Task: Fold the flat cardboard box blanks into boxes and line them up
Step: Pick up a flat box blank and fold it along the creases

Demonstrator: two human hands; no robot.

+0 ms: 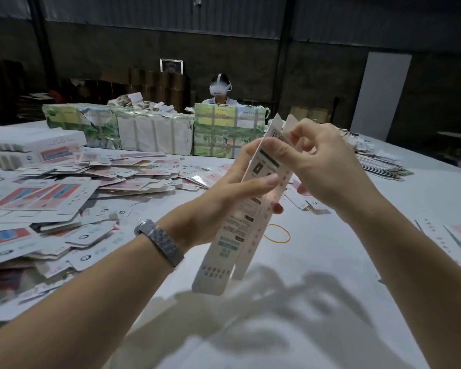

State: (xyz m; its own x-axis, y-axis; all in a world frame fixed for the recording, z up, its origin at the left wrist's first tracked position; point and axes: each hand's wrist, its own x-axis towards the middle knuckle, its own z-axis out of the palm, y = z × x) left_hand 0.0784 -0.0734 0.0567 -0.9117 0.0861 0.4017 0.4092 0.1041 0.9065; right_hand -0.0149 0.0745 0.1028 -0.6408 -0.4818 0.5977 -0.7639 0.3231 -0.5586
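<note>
2 hands [240, 179] [322, 166] grip 1 box blank [240, 225]; 1 rubber band [277, 233].

**Around the Work Surface**

A yellow rubber band [276, 233] is lying on the pale table [357, 251], looped open. Paper-wrapped bundles [155, 129] printed in green are sitting in a row across the far side. Behind them, another person [220, 93] is sitting, wearing a white headset. A framed picture [171, 66] is standing against the dark wall, and a white panel [381, 95] is leaning at the far right.
</note>
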